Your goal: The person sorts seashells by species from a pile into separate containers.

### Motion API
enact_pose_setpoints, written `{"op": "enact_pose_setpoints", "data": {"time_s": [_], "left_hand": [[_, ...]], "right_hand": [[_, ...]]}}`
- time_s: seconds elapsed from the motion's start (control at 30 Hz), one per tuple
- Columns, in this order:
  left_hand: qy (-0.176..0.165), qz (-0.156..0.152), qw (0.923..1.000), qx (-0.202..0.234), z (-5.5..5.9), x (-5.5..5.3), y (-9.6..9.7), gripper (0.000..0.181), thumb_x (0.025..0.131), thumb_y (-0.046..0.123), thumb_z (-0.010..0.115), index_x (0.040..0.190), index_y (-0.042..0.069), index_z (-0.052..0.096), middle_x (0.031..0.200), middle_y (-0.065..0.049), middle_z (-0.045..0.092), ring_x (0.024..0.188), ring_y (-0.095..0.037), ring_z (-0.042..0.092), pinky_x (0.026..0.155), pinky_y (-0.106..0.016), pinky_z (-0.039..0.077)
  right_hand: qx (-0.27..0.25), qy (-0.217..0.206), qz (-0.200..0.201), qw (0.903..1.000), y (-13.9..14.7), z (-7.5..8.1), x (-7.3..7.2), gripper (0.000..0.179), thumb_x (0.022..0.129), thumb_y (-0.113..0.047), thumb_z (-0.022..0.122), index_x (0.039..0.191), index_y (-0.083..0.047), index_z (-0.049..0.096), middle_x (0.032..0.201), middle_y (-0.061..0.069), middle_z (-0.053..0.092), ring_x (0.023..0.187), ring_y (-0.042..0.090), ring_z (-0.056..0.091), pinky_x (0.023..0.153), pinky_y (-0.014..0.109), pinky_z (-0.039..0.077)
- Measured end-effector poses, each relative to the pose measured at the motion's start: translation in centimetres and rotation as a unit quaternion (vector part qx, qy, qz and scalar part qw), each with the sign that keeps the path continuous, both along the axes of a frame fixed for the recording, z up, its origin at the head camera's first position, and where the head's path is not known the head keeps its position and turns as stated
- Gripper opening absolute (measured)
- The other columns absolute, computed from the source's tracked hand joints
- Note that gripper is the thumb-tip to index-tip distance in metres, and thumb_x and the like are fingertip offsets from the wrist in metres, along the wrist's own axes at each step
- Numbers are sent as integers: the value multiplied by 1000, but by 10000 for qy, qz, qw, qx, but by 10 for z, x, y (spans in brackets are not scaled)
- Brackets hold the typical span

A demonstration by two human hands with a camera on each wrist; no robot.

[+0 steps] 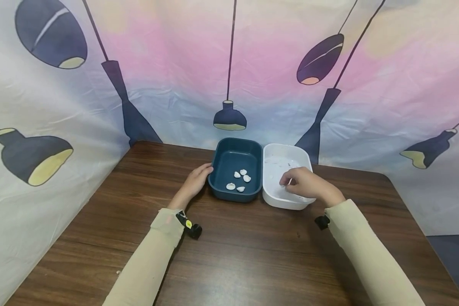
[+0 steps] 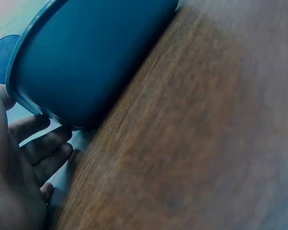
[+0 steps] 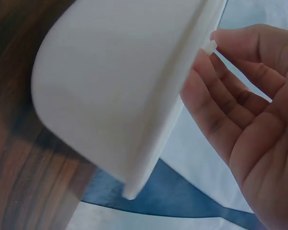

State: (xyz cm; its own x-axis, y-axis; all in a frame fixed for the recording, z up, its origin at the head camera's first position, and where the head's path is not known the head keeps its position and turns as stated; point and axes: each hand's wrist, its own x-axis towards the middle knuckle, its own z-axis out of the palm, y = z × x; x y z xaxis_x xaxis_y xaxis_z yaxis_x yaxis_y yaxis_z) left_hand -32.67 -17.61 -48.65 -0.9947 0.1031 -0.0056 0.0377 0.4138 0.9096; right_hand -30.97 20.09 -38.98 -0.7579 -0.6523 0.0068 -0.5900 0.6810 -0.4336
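Note:
Several small white seashells (image 1: 246, 178) lie on the floor of a dark teal plastic bin (image 1: 236, 147). My left hand (image 1: 197, 180) rests against that bin's left side; in the left wrist view its fingers (image 2: 48, 143) are loosely extended and touch the outer wall. A white bin (image 1: 269, 187) stands beside the teal one. Over it is my right hand (image 1: 305, 182), fingers bent. Thumb and fingers pinch a small white seashell (image 3: 210, 47) in the right wrist view, mostly covered by the fingertips. Some pale bits in the white bin are too faint to identify.
Both bins stand near the back edge of a dark wooden table (image 1: 229, 255). Behind it hangs a cloth backdrop (image 1: 183, 63) printed with lamps. A tiny pale speck (image 1: 118, 272) lies at the front left of the table.

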Motion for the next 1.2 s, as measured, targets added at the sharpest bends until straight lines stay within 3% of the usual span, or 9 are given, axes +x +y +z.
{"op": "enact_pose_setpoints", "data": {"time_s": [0.13,0.4,0.8,1.2], "left_hand": [[-48,15,10000,16,-1,1,1,62,111,44,42,160,7,46,164,-18,43,153,-38,35,124,-58,26],[-24,-34,10000,28,-2,0,2,62,111,44,41,160,6,45,164,-18,42,153,-38,35,124,-57,27],[-84,13,10000,28,-6,0,2,62,111,43,41,161,6,44,165,-18,41,154,-38,34,124,-58,26],[-149,29,9999,41,-6,-9,8,63,111,47,41,161,9,44,166,-16,41,155,-37,32,124,-59,25]], "right_hand": [[24,-133,-237,9996,5,-7,-4,14,91,6,70,101,2,79,94,7,77,80,18,66,75,36,55],[106,-368,-620,9973,12,-19,-6,15,93,6,70,104,2,79,98,9,77,90,23,69,85,45,57],[205,-138,-643,9976,10,-28,-9,14,94,0,72,105,4,80,99,10,79,88,22,70,83,46,58],[262,48,-617,9977,15,-31,-10,30,99,-11,69,124,6,73,125,21,72,122,45,64,104,60,50]]}}
